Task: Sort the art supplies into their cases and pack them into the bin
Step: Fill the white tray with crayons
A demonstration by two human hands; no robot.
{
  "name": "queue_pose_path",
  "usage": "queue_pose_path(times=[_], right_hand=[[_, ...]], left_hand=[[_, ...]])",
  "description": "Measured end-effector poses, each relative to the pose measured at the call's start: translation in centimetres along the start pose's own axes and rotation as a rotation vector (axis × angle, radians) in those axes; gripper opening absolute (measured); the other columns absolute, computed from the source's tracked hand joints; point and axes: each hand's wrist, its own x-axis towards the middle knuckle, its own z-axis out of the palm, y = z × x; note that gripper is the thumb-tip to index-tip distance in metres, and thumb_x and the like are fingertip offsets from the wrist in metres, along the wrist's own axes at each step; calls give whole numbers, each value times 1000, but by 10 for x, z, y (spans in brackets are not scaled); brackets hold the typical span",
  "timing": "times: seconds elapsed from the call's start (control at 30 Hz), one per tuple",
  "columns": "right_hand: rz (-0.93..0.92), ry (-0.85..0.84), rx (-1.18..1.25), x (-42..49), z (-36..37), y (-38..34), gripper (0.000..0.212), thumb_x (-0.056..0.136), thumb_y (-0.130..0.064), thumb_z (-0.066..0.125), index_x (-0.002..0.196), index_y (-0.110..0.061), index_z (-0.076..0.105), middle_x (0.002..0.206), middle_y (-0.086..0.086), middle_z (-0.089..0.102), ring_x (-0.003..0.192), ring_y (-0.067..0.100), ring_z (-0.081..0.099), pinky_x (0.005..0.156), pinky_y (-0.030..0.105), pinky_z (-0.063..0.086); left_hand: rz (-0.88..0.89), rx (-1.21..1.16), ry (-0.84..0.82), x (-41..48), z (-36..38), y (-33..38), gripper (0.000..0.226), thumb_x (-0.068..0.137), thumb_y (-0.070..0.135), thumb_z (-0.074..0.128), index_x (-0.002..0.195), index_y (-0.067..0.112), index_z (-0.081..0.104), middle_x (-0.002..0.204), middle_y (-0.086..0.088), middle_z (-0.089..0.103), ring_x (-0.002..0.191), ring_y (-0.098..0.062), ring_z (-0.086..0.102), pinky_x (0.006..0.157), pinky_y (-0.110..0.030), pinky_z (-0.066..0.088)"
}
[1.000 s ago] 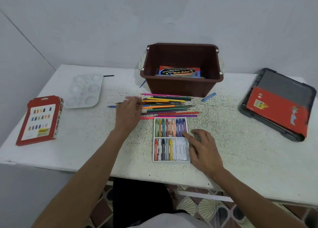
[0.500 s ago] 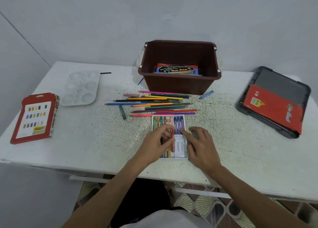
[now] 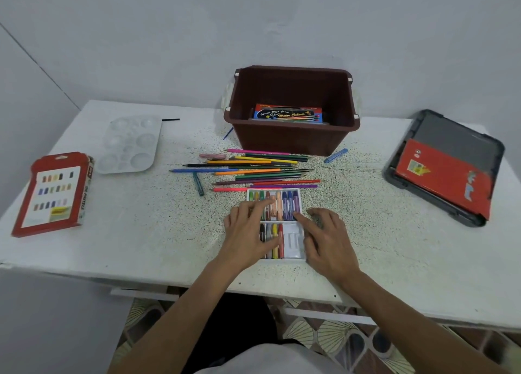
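A white pastel tray lies near the table's front edge, with its top row full of oil pastels and several in the lower row. My left hand rests on the tray's left half, fingers spread over the top row and thumb beside a red pastel lying in the lower row. My right hand rests at the tray's right edge, its index fingertip on the divider. Loose coloured pencils lie between the tray and the brown bin, which holds a watercolour box.
Loose pastels lie about: teal, pink, blue. A red oil pastel box and a white palette sit at the left. At the right, a grey lid carries a red case.
My left hand came back from the pencil pile with a red pastel and set it into the tray's lower row. My right hand stayed at the tray's right edge.
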Motion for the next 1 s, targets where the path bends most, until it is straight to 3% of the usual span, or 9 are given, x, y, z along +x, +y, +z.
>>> queue_pose_path(times=[0.27, 0.4, 0.53, 0.7, 0.83, 1.0], right_hand=[[-4, 3, 8, -1, 1, 1, 48, 87, -19, 45, 132, -18, 60, 122, 11, 54, 114, 29, 48, 92, 43, 43], [-6, 9, 0, 0, 2, 2, 47, 87, -19, 46, 131, -18, 61, 122, 11, 54, 113, 29, 48, 91, 42, 44], [-7, 10, 3, 1, 3, 2, 47, 87, -20, 44, 131, -18, 61, 121, 11, 54, 112, 29, 48, 90, 43, 45], [-12, 17, 7, -1, 2, 2, 47, 88, -21, 43, 131, -18, 61, 122, 11, 54, 112, 30, 49, 90, 43, 45], [-11, 14, 10, -1, 2, 1, 47, 88, -22, 44, 132, -19, 60, 122, 10, 54, 113, 29, 49, 90, 44, 45], [-10, 23, 12, -1, 3, 3, 46, 88, -21, 44, 131, -19, 61, 122, 10, 54, 113, 29, 49, 90, 43, 45]], left_hand=[[-83, 45, 50, -1, -3, -13, 92, 75, 74, 62, 149, 44, 16, 142, -1, 27, 130, -21, 25, 109, -41, 23], [-222, -3, 217, 4, -12, -33, 72, 87, 61, 57, 147, 34, 29, 143, -4, 32, 134, -24, 28, 110, -44, 24], [-407, 49, 426, 21, -29, -61, 55, 94, 44, 56, 141, 19, 43, 133, -14, 47, 120, -31, 45, 100, -46, 34], [-551, 132, 399, 45, -49, -80, 50, 97, 46, 49, 137, 15, 45, 125, -14, 57, 114, -34, 54, 96, -50, 38], [-614, 120, 359, 58, -58, -85, 53, 97, 41, 54, 140, 14, 43, 127, -13, 59, 115, -33, 56, 95, -48, 41], [-615, 48, 378, 60, -63, -82, 50, 96, 25, 57, 143, 15, 44, 116, -9, 67, 106, -29, 63, 79, -39, 47]])
